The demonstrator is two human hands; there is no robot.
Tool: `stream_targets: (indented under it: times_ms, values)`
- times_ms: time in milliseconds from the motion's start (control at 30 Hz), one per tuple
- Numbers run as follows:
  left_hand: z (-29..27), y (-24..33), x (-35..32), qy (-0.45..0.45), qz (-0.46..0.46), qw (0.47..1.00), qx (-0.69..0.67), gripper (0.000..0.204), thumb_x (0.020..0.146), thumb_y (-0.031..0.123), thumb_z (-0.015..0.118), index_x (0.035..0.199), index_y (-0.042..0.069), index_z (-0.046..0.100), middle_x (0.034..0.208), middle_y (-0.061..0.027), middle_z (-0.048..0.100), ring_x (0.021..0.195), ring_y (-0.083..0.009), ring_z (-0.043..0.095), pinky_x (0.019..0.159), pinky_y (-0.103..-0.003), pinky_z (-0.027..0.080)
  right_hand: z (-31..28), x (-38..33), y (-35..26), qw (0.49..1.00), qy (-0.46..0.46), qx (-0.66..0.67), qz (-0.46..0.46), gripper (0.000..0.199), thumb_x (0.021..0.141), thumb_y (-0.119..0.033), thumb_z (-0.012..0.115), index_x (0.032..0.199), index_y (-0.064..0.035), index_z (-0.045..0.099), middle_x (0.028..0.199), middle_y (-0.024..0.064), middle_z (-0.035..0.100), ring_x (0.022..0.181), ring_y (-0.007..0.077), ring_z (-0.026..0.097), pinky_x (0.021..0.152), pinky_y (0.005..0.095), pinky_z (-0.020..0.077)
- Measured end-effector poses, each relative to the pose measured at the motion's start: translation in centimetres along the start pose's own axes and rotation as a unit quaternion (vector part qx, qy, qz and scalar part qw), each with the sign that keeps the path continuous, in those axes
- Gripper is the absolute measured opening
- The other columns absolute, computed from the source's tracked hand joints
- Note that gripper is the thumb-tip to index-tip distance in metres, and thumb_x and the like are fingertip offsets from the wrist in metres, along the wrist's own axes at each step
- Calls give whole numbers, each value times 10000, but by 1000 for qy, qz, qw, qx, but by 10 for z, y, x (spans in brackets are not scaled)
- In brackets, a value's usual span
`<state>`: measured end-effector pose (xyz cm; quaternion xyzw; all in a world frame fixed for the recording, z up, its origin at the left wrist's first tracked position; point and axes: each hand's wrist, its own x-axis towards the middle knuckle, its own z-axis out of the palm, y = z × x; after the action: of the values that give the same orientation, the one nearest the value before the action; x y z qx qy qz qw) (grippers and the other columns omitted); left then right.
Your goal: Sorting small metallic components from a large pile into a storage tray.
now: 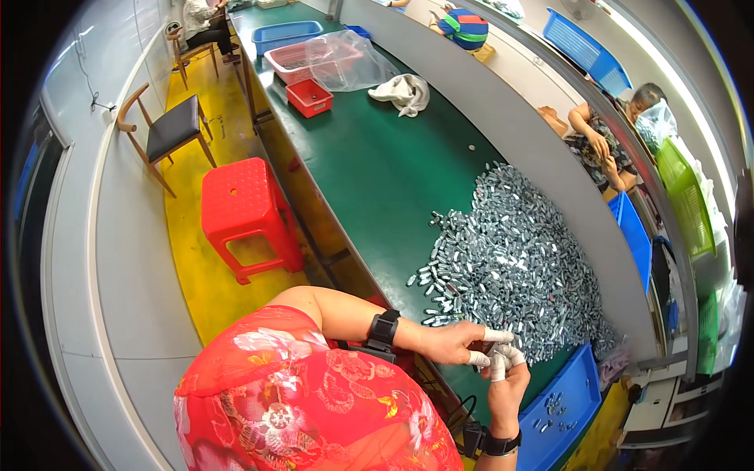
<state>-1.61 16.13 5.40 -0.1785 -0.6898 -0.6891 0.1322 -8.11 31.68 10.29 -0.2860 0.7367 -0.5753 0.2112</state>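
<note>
Now left hand [455,344] touches right hand [509,386], fingers bunched; can't tell what's pinched; silver pile [518,251] beyond, toward table's [393,161] far edge.

Pale wall [129,314] left; yellow floor [184,228]; red stool [236,188], wooden chair [177,129] (black seat); green table [393,165].
</note>
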Motion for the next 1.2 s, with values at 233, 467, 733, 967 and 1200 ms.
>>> stream_targets:
  times_ms: [233, 467, 733, 967, 1200]
  values:
    - [0, 8, -2, -19, -26, 999, -13, 571, 837, 80, 591, 1350, 54, 342, 1051, -136, 597, 936, -202, 591, 826, -317, 451, -9, -9, -2, 997, -17, -40, 65, 199, 884, -219, 577, 842, -28, 539, 617, 2, 539, 506, 50, 451, 460, 188, 350]
    - [4, 8, 5, -57, 56, 997, -16, 558, 861, 94, 568, 1361, 57, 322, 926, -102, 605, 861, -167, 588, 758, -302, 462, -6, -9, 1, 993, -33, 104, 46, 172, 891, -208, 564, 844, -46, 527, 685, -2, 530, 546, 42, 452, 471, 185, 353]
    - [14, -11, 13, -145, -129, 956, -222, 482, 919, 181, 490, 1352, 55, 320, 805, -28, 554, 684, -79, 540, 637, -221, 448, -21, -33, 13, 936, 64, -250, -241, 107, 894, -120, 538, 828, -42, 504, 663, -22, 468, 586, 73, 433, 536, 206, 373]
    - [-35, -45, -3, 15, -228, 950, -213, 480, 931, 239, 462, 1340, 32, 318, 830, -43, 568, 629, -93, 554, 579, -237, 480, -143, -59, 49, 915, 292, -277, 21, 88, 831, -71, 577, 845, 5, 535, 719, 55, 542, 679, 127, 501, 620, 260, 427]
    - [-45, -39, -14, 44, -275, 945, -170, 480, 916, 208, 484, 1335, 34, 328, 830, -43, 578, 651, -90, 559, 589, -232, 478, -193, -65, 131, 831, 273, -484, 29, 280, 777, -107, 634, 1005, 49, 589, 865, 141, 642, 760, 184, 614, 671, 295, 477]
